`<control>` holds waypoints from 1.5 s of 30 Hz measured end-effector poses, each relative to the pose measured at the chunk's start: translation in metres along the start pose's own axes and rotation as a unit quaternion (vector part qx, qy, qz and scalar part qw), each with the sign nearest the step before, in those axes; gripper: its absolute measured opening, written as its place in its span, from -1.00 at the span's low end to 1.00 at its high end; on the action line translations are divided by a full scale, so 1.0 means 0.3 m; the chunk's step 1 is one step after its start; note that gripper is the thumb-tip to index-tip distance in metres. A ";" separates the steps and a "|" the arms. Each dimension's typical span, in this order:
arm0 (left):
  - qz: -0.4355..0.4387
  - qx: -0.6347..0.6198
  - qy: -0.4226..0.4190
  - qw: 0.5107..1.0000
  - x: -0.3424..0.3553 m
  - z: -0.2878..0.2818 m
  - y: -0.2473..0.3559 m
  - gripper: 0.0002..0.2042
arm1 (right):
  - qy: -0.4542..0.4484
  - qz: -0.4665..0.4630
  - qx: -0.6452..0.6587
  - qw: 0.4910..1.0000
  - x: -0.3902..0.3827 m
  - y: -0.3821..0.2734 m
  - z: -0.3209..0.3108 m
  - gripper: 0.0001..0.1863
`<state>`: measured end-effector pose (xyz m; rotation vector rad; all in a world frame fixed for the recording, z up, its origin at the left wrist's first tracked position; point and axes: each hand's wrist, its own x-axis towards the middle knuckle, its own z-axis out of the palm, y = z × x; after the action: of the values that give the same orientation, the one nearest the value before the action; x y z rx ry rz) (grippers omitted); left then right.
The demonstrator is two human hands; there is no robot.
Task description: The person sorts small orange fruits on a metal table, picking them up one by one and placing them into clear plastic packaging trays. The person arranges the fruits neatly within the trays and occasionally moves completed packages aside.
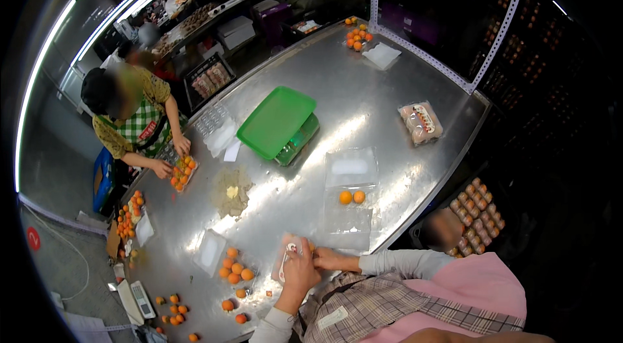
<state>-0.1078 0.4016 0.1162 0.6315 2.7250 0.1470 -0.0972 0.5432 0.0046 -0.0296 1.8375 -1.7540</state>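
Note:
At the table's near edge, a clear plastic fruit pack (285, 253) with a pinkish look and a printed label lies under my left hand (302, 270), whose fingers are closed over its right side. My right hand (334, 259) meets the left one at that side. Its fingers are curled, and what they grip is hidden. A bit of orange fruit (312, 248) shows just above them. Beyond my hands lies an opened clear clamshell box (351, 220) with two orange fruits (352, 197) and a white pad in its other half.
Loose orange fruits (234, 265) lie left of my hands. A green-topped scale (278, 122) stands mid-table, with a wet patch (232, 192) nearby. A closed fruit pack (420, 123) sits far right. At left, a co-worker (139, 112) handles a filled fruit box (184, 173).

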 end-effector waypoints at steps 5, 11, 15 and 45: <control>-0.018 -0.036 0.029 0.999 0.028 -0.018 -0.065 0.01 | 0.062 0.036 -0.062 0.996 -0.004 0.040 -0.018 -0.42; -0.075 -0.033 0.035 0.996 0.036 -0.180 -0.216 -0.23 | -0.075 0.169 0.214 0.959 -0.074 0.013 -0.088 -0.50; -0.152 -0.084 0.200 0.964 -0.035 -0.177 -0.326 -0.30 | -0.119 0.238 0.157 0.951 -0.101 0.079 -0.207 -0.49; -0.333 -0.680 0.162 0.633 0.035 0.268 -0.239 -0.35 | 0.254 -0.133 -0.316 0.904 0.039 -0.223 -0.250 -0.46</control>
<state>-0.1181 0.3441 0.0251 -0.8826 1.9664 1.9403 -0.1640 0.5976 0.0581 -0.0878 2.8476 -1.3207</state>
